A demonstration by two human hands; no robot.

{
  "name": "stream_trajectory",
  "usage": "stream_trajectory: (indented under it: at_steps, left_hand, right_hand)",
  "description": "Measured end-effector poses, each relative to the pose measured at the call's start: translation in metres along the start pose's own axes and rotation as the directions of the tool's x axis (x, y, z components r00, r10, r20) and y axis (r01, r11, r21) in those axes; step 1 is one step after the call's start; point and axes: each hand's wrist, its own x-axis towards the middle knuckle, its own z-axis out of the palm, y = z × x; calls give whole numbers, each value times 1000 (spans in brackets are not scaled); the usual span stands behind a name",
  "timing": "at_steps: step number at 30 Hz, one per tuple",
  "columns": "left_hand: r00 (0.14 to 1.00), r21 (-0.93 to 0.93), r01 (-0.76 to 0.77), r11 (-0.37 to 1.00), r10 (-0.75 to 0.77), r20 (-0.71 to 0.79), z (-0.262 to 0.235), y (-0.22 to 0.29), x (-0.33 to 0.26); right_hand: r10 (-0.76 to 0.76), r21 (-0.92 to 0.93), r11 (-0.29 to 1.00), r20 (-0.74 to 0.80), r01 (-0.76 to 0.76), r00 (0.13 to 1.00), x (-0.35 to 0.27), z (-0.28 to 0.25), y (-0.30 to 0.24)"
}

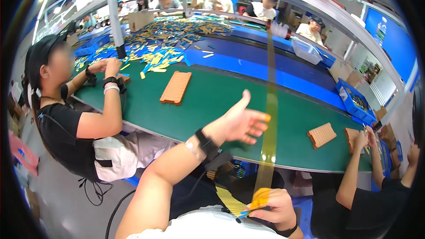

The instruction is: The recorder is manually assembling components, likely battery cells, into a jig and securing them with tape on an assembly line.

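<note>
At the far left we see a seated person in a black top working at the edge of the green desk, both of their hands up by a heap of small yellow and blue sticks that spreads back along the blue surface behind. Just right of that heap an orange ridged tray lies flat on the desk, well apart from our own hands.

Moving to the middle, our left hand is raised over the desk with its grip spread wide, thumb pointing up and the fingers fanned toward the right. The fingertips touch a long strip of translucent yellow tape, which runs from a roll mounted on the overhead rail down toward our lap.

Low in the middle, our right hand has its grip pressed together, pinching the lower end of the tape along with a bundle of yellow sticks held against the body. We cannot tell how many sticks are in that bundle.

Farther right, two more orange trays lie near the desk's front edge, and another person's arm reaches up to the nearer one. A blue bin stands at the far right of the desk.
</note>
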Motion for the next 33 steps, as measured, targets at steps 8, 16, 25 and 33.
stream_trajectory:
  at_steps: [8, 16, 25, 33]
  left_hand:
    - [865, -282, -398, 873, 460, 200, 59, 109, 15]
    - [696, -338, -614, 713, 692, 194, 62, 153, 25]
    - [597, -132, -769, 625, 777, 203, 55, 137, 24]
    - [496, 92, -868, 488, 853, 159, 47, 141, 24]
  right_hand:
    - [177, 17, 984, -208, -178, 962, -16, -26, 11]
    - [-254, -774, 562, -499, -293, 829, 77, -49, -12]
    - [-545, -97, 772, 406, 628, 733, 196, 40, 7]
    - [-525, -16, 813, 412, 581, 745, 197, 46, 43]
